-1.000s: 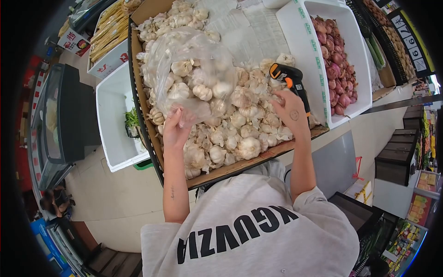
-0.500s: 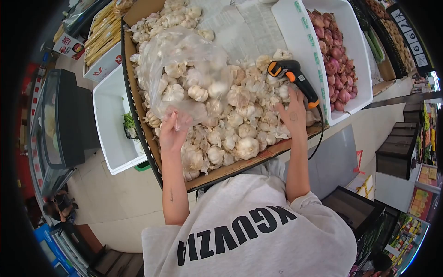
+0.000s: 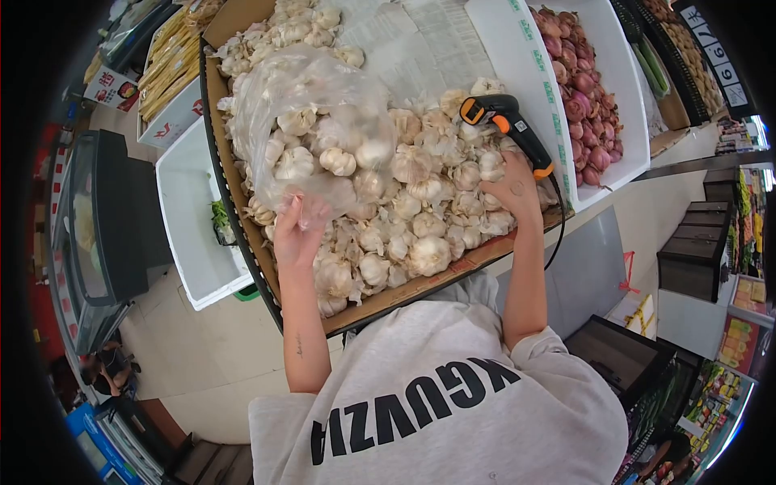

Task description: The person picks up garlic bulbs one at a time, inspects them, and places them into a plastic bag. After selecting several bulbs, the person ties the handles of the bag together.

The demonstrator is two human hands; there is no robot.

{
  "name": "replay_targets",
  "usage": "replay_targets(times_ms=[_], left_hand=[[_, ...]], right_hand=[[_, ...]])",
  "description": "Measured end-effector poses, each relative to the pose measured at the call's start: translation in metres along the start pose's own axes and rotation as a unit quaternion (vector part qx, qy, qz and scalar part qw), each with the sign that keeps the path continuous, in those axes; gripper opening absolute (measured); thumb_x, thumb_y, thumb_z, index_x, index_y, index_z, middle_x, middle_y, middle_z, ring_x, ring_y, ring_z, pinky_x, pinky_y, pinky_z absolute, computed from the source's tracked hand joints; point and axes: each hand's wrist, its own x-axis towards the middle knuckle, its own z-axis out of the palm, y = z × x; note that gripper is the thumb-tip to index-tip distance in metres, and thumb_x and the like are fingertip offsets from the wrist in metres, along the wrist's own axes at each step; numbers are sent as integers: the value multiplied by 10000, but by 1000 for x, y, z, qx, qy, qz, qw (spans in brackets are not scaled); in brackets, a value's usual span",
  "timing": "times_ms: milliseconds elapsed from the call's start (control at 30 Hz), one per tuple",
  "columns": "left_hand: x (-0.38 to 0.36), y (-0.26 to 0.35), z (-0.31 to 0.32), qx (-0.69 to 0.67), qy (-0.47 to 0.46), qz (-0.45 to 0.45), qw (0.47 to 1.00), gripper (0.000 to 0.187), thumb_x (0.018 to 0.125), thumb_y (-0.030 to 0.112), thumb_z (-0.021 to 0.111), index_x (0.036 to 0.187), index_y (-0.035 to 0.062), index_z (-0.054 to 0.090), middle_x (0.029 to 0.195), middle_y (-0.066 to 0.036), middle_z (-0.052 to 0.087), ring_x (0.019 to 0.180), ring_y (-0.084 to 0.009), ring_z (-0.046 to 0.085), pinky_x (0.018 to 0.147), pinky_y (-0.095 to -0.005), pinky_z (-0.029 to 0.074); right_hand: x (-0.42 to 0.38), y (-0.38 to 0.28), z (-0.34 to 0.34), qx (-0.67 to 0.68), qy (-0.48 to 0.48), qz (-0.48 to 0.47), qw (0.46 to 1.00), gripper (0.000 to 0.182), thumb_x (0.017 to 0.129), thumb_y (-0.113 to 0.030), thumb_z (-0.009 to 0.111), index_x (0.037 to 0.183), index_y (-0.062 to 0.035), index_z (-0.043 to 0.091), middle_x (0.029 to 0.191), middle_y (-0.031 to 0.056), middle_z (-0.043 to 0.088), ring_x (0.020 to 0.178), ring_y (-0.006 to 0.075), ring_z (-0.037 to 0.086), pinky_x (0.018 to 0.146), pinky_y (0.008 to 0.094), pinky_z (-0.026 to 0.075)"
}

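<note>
Head view shows us working over a cardboard tray (image 3: 380, 305) heaped with loose garlic bulbs (image 3: 428, 256), and the change of the last second is at our right hand (image 3: 515, 186). A second ago its fingers were up beside the handle of the black-and-orange barcode scanner (image 3: 517, 133); now the scanner lies more slantwise on the heap and our fingers reach down among the bulbs just beside it, near the tray's right front corner. The scanner's cord (image 3: 558, 218), out of sight in the earliest view, now shows trailing over that corner. For the work in hand, we judge this to mean that the right hand is occupied with the garlic and no longer with the scanner. Its thumb stands apart from the fingers, but the fingertips are hidden, so we cannot tell whether that grip has closed on a bulb. Our left hand (image 3: 297, 230) has not altered: its grip is narrow, thumb and fingers pinching the near edge of the clear plastic bag (image 3: 295, 89). The bag lies on the left part of the heap, bulbs showing in or through it, well apart from the right hand. Beyond the scanner sits a white foam box (image 3: 505, 52) of red shallots (image 3: 596, 158).
</note>
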Motion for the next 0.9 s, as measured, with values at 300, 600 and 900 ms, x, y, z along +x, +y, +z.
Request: replay_targets(times_ms=[300,600,900], left_hand=[[-1,1,-5,6,19,-10,1000,50,754,106,498,794,80,482,509,34,349,518,-76,346,628,-256,342],[-2,3,-5,5,30,-2,1000,45,761,98,485,803,84,487,505,36,337,508,-75,344,652,-258,353],[-3,4,-4,-10,23,2,1000,49,767,95,474,802,77,503,512,37,349,526,-74,344,624,-256,353]], right_hand=[[-36,-55,-22,168,122,-121,971,481,488,-86,668,924,-47,469,976,102,383,910,237,399,746,312,371],[-55,-91,0,169,268,-348,882,492,468,50,614,923,-86,485,943,97,444,796,238,481,644,301,422],[-56,-94,16,263,324,-443,793,543,441,46,619,922,-68,395,959,138,456,813,289,485,683,341,414]])
